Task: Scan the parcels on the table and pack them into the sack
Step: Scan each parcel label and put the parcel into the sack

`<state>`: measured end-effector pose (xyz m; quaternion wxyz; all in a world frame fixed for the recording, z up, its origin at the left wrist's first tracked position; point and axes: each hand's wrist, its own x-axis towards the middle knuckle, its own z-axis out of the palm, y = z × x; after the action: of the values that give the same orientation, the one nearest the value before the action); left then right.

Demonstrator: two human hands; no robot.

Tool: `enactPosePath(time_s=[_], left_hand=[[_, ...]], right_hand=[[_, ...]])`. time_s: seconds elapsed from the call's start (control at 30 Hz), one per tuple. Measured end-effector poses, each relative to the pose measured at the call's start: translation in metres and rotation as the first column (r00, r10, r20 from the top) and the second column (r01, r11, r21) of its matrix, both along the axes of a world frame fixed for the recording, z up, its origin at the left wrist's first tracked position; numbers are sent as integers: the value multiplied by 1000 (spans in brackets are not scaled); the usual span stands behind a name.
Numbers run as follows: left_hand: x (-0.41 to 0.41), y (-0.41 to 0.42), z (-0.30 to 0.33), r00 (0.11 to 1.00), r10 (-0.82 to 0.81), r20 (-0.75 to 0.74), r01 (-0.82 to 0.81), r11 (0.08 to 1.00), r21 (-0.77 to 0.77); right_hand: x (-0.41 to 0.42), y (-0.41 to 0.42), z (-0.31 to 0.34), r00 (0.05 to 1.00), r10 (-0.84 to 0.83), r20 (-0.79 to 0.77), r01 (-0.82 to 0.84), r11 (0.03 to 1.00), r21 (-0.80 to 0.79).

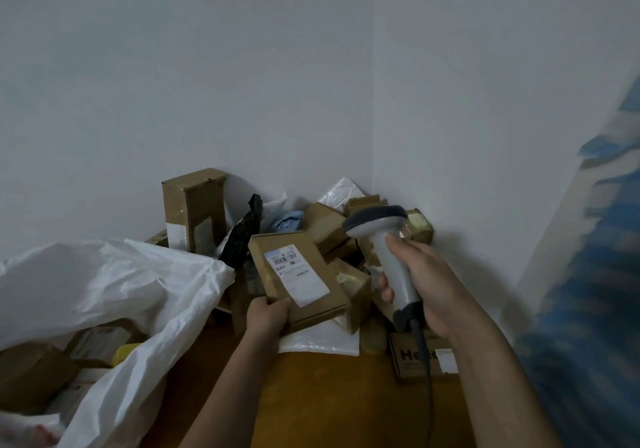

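Flat parcel [298, 283] gripped at its near edge by left hand [266, 316], label tilted up toward scanner [388, 257] clasped in right hand [426, 288], above heap at desk's [329, 395] far corner, open sack [114, 281] waiting left.

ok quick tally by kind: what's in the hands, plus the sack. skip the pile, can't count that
Barcode scanner: 1, held by the right hand
Labelled cardboard box: 1, held by the left hand
White sack: 1, open, with parcels inside
Total: 3
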<state>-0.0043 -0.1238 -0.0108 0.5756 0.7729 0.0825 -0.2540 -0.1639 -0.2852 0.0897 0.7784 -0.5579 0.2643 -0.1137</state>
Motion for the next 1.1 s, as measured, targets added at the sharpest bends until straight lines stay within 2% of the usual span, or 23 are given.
enactPosePath(time_s=[0.23,0.57,0.8,0.93,1.03,1.1], left_hand=[[-5,-7,-11,999,12,-53,-14,999,-51],[-6,-8,-8,999,16,-46,-20,995,-97],[-8,-2,-3,1000,22,-11,-23,992,-122],[-8,3,0,999,29,17,-27,991,-134],[-10,8,6,993,83,88,-61,973,-222],[-11,15,14,971,188,145,-133,936,-325]], right_hand=[[-21,7,33,997,75,8,-73,984,-164],[-29,17,57,995,101,3,-97,965,-242],[-18,26,56,990,142,18,-135,970,-201],[-7,32,53,988,155,-8,-153,958,-244],[3,36,49,988,155,23,-147,970,-195],[9,39,45,989,143,41,-137,982,-127]])
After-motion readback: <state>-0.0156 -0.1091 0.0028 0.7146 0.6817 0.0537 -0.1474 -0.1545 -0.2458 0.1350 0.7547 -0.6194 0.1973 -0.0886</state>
